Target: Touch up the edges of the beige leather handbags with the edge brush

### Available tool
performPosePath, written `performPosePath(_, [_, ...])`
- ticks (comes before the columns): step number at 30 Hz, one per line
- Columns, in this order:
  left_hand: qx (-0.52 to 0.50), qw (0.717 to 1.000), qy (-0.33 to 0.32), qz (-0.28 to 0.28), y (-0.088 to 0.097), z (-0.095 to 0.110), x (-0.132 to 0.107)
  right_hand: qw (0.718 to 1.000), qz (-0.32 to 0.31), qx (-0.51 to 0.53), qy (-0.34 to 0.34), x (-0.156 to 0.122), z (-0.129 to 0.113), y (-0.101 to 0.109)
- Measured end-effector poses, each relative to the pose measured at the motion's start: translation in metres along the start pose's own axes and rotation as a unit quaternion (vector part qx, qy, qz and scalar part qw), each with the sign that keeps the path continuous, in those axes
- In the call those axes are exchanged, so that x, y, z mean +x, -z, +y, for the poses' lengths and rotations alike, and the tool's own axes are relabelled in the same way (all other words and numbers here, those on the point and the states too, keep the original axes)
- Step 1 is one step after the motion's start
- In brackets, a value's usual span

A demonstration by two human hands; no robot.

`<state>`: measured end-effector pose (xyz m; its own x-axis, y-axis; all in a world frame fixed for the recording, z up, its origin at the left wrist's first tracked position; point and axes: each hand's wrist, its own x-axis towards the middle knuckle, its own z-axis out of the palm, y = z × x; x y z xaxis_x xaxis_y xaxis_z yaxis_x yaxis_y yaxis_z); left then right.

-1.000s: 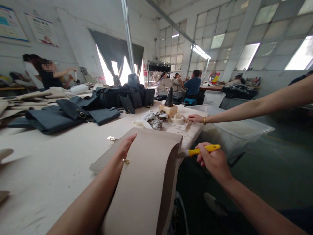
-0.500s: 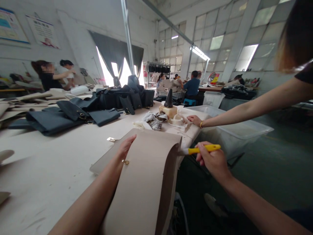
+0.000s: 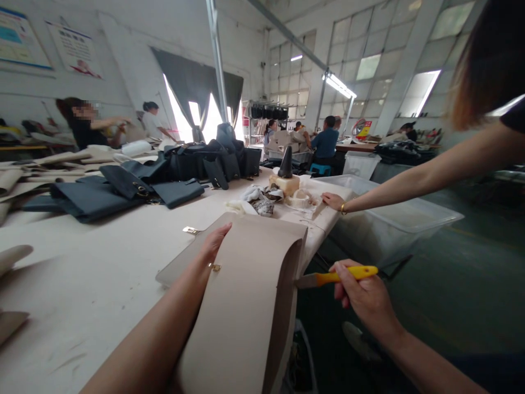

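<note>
A beige bag (image 3: 241, 295) with a small gold clasp (image 3: 215, 267) lies over the table's edge, its open side facing right. My left hand (image 3: 216, 241) grips it near the top, between the front panel and a flap that carries a gold metal plate (image 3: 191, 230). In my right hand (image 3: 361, 295) is a brush with a yellow handle (image 3: 348, 274), pinched between thumb and fingers. The brush's tip reaches the right edge of the bag's opening.
Dark blue bags (image 3: 98, 200) are piled on the table (image 3: 102, 262). Behind my bag sit crumpled rags (image 3: 262, 201) and a black cone (image 3: 286, 163) on a yellowish block. At right, a co-worker's hand (image 3: 333, 201) rests on the table edge near a clear plastic bin (image 3: 410, 219).
My right hand has moved down with the brush, so the tip sits lower along the bag's right edge. My left hand keeps its hold. The view has shifted slightly.
</note>
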<state>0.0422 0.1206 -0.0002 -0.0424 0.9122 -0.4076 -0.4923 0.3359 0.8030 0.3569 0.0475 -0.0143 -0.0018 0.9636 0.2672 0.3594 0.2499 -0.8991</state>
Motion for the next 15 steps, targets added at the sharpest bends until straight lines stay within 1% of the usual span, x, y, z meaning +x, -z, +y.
performPosePath(3, [0.009,1.0,0.017,0.006,-0.001,0.0,-0.002,1.0,0.011,0.003,0.007,0.014,0.0,-0.001])
performPosePath(5, [0.009,1.0,0.014,0.007,-0.002,0.001,-0.004,1.0,0.001,0.005,0.01,0.019,-0.002,-0.002])
performPosePath(7, [0.008,1.0,0.01,0.012,-0.003,0.001,-0.005,1.0,-0.03,0.006,0.0,0.015,-0.004,-0.005])
performPosePath(11, [0.008,1.0,0.006,0.022,-0.005,0.001,-0.005,0.993,-0.114,0.007,-0.038,-0.009,-0.003,-0.006])
performPosePath(12, [0.008,1.0,0.003,0.022,-0.006,0.001,-0.006,0.992,-0.116,0.009,-0.042,-0.01,-0.001,-0.003])
performPosePath(13, [0.008,1.0,0.001,0.024,-0.007,0.001,-0.006,0.994,-0.098,0.016,-0.037,-0.006,0.002,0.001])
performPosePath(14, [0.01,1.0,0.001,0.03,-0.008,0.001,-0.007,0.998,-0.059,0.026,-0.024,0.004,0.006,0.006])
performPosePath(15, [0.012,0.999,0.001,0.035,-0.009,0.001,-0.008,0.999,-0.008,0.035,-0.005,0.019,0.011,0.011])
